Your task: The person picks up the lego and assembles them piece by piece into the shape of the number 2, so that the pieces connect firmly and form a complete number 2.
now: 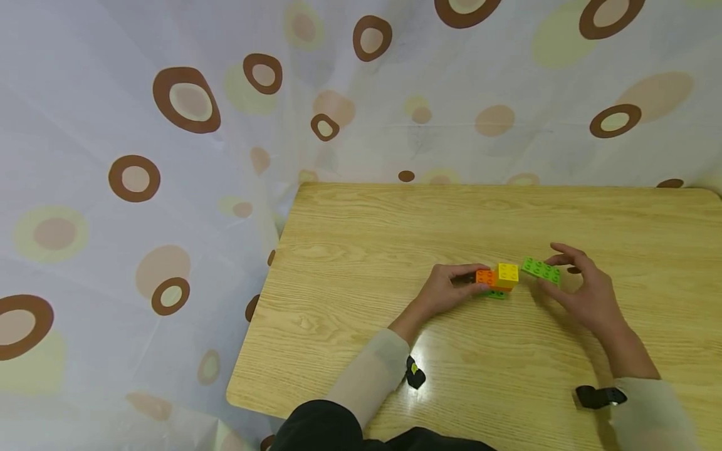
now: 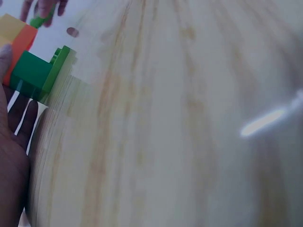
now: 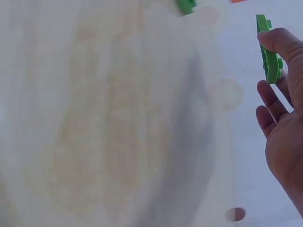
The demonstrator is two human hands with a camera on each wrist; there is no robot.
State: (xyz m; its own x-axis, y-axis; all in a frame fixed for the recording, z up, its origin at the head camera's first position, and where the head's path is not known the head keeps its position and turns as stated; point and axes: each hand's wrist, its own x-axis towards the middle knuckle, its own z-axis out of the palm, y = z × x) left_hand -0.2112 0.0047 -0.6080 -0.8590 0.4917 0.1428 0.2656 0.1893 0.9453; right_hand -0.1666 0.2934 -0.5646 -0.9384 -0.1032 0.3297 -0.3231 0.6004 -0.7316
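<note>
My left hand (image 1: 445, 290) holds a small stack of toy building bricks between thumb and fingers. On top of the stack sits a yellow brick (image 1: 507, 275), with an orange brick (image 1: 485, 277) beneath it. Lower down, the left wrist view shows a dark green brick (image 2: 32, 72) and a light green plate (image 2: 56, 75) at the bottom. To the right, my right hand (image 1: 589, 294) pinches a flat light green studded plate (image 1: 541, 270) by its edges, its shadow falling on the table. A short gap separates this plate from the stack.
The wood-grain table (image 1: 338, 300) has a rounded left corner near me. Behind it and along its left side hangs a white curtain (image 1: 225, 175) printed with brown rings and pale spots. Dark wrist devices (image 1: 599, 396) sit at both sleeves.
</note>
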